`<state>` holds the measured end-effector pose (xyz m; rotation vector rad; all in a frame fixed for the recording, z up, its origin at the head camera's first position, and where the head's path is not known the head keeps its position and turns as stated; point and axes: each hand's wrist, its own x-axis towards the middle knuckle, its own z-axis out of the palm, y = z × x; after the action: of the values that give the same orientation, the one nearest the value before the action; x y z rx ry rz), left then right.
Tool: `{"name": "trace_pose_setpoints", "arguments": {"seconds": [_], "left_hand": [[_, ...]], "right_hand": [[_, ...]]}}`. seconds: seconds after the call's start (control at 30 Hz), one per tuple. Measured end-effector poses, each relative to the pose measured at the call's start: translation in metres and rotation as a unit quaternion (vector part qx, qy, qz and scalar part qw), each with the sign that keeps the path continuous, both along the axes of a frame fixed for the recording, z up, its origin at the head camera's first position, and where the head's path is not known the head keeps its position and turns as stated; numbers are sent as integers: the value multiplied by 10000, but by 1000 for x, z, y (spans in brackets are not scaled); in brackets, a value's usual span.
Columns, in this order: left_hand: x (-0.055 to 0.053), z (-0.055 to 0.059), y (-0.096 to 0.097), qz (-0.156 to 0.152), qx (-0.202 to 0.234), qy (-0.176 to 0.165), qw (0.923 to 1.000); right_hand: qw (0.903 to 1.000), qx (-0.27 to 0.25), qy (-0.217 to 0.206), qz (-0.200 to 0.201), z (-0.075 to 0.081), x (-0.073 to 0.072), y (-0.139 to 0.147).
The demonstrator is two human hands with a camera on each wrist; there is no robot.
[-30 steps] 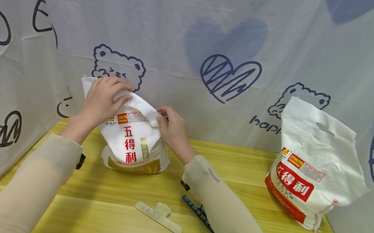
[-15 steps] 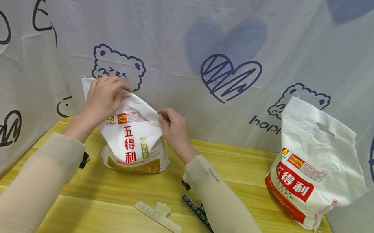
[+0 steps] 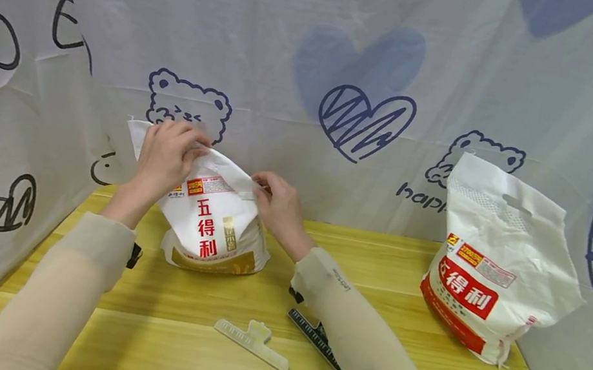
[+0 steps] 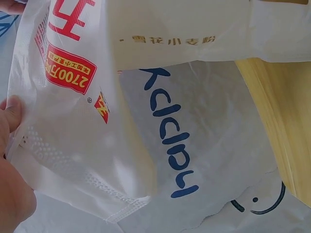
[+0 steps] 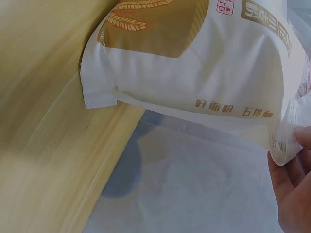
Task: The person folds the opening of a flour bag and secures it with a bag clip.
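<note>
A white flour bag (image 3: pixel 197 214) with red lettering and a gold band stands upright at the back left of the table. My left hand (image 3: pixel 168 150) grips its top edge near the left corner, thumb in front; the left wrist view shows that thumb (image 4: pixel 13 112) on the white plastic. At the bag's upper right corner my right hand (image 3: pixel 278 203) pinches the folded edge, as the right wrist view also shows with the fingers (image 5: pixel 286 179) on the crumpled corner. The far side of the bag is hidden.
A pale sealing clip (image 3: pixel 252 344) lies on the wooden table (image 3: pixel 173 361) in front of the bag. Beside it a black clip (image 3: pixel 314 338) is partly under my right forearm. A second flour bag (image 3: pixel 495 264) with a red base stands at the right. A printed cloth (image 3: pixel 273 43) hangs behind.
The top edge of the bag is folded down slightly further near my left thumb, which has moved in behind the fold. Both hands keep their hold; the clips and second bag have not moved.
</note>
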<state>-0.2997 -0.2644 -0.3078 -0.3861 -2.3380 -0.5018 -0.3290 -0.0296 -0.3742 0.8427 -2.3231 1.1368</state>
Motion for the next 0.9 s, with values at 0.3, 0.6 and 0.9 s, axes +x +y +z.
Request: {"name": "trace_pose_setpoints", "arguments": {"seconds": [0.3, 0.6, 0.9], "left_hand": [[-1, -2, 1, -63, -96, 166, 9998], [-1, -4, 0, -93, -93, 204, 9997], [-1, -3, -2, -101, -60, 121, 9999]], "right_hand": [[10000, -18, -9, -64, 1, 3, 8], [9987, -459, 208, 102, 3, 16, 23], [9959, -666, 473, 391, 1, 33, 38]]}}
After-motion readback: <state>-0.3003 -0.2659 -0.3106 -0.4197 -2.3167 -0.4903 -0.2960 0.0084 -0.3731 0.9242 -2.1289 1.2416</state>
